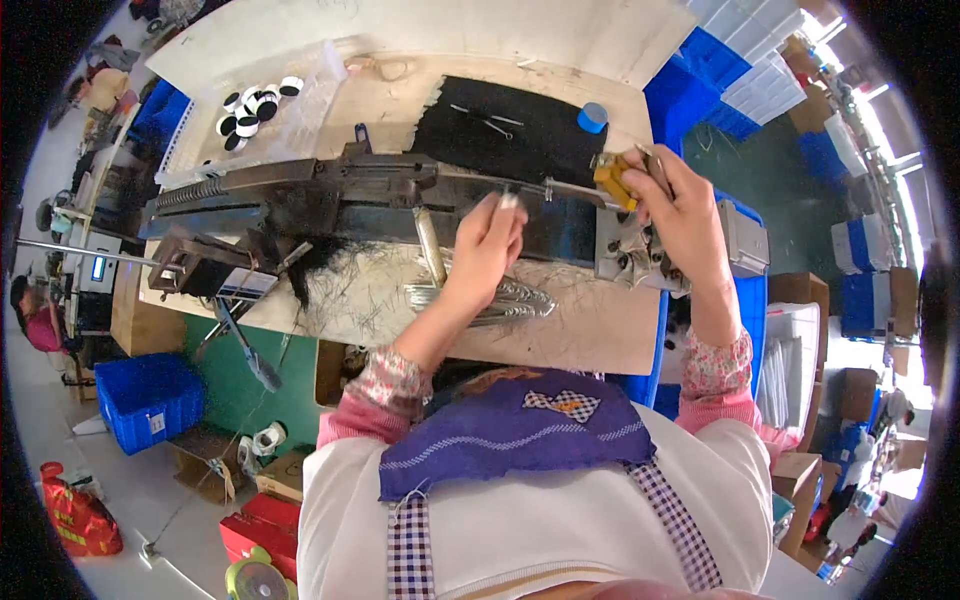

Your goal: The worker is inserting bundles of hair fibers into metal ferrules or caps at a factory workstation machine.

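A long dark metal bench machine [380, 195] with a spring at its left end runs across the worktable. My left hand [485, 250] is at its near edge, fingers closed together with something whitish at the fingertips; what they pinch, if anything, I cannot make out. Further right, my right hand [685, 205] grips a small yellow tool [612, 180] with metal parts, beside the machine's right end. A thin metal rod [570, 188] reaches toward the yellow tool. Just below my left hand lies a bundle of thin shiny metal wires or needles [515, 302].
Behind the machine, tweezers [485, 120] and a round blue piece [592, 118] lie on a black cloth [460, 140]. A clear tray [300, 135] holds several black-and-white round pieces. A clamp-like metal device [215, 268] stands front left. Blue crates [150, 400] flank the table.
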Demonstrator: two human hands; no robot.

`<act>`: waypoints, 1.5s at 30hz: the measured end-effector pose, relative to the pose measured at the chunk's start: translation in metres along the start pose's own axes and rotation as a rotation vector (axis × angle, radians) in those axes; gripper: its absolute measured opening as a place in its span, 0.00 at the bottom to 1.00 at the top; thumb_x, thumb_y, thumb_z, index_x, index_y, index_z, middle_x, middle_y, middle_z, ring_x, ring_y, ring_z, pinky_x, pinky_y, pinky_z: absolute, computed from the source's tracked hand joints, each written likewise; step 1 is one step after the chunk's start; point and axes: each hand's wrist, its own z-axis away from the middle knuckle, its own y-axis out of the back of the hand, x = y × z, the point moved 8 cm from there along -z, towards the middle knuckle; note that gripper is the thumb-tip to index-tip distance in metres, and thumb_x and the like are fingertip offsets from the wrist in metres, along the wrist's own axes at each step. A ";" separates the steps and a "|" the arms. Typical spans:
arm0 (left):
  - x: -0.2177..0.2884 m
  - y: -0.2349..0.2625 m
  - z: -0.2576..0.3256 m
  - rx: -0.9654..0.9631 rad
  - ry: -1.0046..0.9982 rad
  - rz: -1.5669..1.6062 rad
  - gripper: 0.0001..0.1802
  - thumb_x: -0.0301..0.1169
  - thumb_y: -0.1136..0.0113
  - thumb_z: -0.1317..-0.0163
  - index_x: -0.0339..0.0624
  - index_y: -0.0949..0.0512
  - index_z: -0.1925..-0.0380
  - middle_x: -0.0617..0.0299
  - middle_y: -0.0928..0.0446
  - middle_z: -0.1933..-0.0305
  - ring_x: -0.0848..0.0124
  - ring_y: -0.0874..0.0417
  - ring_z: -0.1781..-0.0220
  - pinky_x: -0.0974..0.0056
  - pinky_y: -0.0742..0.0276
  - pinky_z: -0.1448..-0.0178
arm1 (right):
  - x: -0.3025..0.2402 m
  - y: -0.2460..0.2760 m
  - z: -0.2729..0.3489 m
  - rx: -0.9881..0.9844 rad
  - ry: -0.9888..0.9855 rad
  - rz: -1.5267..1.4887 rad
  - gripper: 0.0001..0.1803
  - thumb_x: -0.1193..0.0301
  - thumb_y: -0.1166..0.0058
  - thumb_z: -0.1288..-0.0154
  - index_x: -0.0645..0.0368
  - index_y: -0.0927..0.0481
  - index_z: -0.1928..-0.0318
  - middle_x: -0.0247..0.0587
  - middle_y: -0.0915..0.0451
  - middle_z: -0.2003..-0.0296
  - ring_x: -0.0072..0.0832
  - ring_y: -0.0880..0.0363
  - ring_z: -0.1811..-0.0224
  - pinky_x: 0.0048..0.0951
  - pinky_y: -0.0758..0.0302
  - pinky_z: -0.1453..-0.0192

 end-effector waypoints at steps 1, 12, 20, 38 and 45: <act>0.000 -0.009 -0.011 -0.094 0.031 0.002 0.15 0.39 0.54 0.28 0.40 0.30 0.71 0.72 0.42 0.82 0.82 0.42 0.84 0.73 0.47 0.81 | -0.001 -0.004 0.002 -0.006 0.000 0.006 0.09 0.73 0.47 0.36 0.62 0.22 0.57 0.41 0.21 0.74 0.21 0.25 0.78 0.23 0.30 0.72; -0.017 -0.016 -0.031 -0.143 0.252 0.140 0.15 0.37 0.53 0.29 0.39 0.30 0.72 0.72 0.41 0.82 0.80 0.41 0.85 0.71 0.46 0.81 | 0.002 -0.024 -0.013 -0.087 0.007 -0.193 0.12 0.78 0.48 0.35 0.70 0.25 0.52 0.38 0.20 0.62 0.18 0.27 0.74 0.21 0.26 0.68; 0.006 0.016 -0.023 0.121 -0.004 0.182 0.12 0.35 0.53 0.29 0.41 0.29 0.70 0.71 0.40 0.82 0.80 0.41 0.85 0.71 0.46 0.80 | -0.005 -0.051 -0.051 -0.152 0.154 -0.028 0.13 0.75 0.51 0.36 0.64 0.24 0.51 0.45 0.18 0.65 0.30 0.19 0.70 0.28 0.23 0.65; 0.006 -0.001 -0.016 -0.116 0.078 0.256 0.37 0.59 0.70 0.31 0.35 0.37 0.41 0.49 0.29 0.42 0.60 0.28 0.39 0.55 0.34 0.35 | 0.020 -0.153 -0.078 -0.882 -0.232 -0.262 0.13 0.72 0.46 0.34 0.69 0.24 0.53 0.40 0.19 0.66 0.25 0.18 0.68 0.25 0.22 0.63; 0.030 -0.004 -0.011 -0.110 0.214 1.019 0.48 0.62 0.67 0.34 0.19 0.49 0.40 0.35 0.44 0.34 0.47 0.43 0.30 0.51 0.44 0.27 | -0.021 -0.095 -0.090 -0.296 0.350 0.519 0.20 0.61 0.49 0.37 0.53 0.23 0.46 0.56 0.24 0.62 0.47 0.25 0.55 0.43 0.28 0.51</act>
